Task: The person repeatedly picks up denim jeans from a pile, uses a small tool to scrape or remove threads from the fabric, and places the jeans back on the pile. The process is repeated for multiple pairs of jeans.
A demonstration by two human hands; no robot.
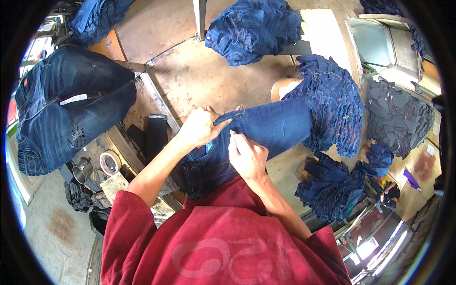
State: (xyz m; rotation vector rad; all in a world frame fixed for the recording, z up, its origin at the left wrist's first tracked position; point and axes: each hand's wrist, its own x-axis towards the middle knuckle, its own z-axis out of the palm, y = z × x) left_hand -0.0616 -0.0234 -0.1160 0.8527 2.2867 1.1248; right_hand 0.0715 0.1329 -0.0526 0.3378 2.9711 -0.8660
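A pair of dark blue jeans (280, 127) lies stretched in front of me, its waist end close to my body and a leg reaching to the right. My left hand (202, 127) is closed on the far edge of the denim, thumb on top along a seam. Just to the right, my right hand (248, 154) has its fingers curled into a pinch against the upper face of the jeans. Whether something small sits in that pinch is hidden.
Another pair of jeans (90, 102) is spread at the left. Piles of denim lie at the far side (254, 31), right (332, 102) and lower right (332, 190), with a dark grey pile (399, 114) beyond. A tape roll (110, 162) and metal cup (83, 171) stand left.
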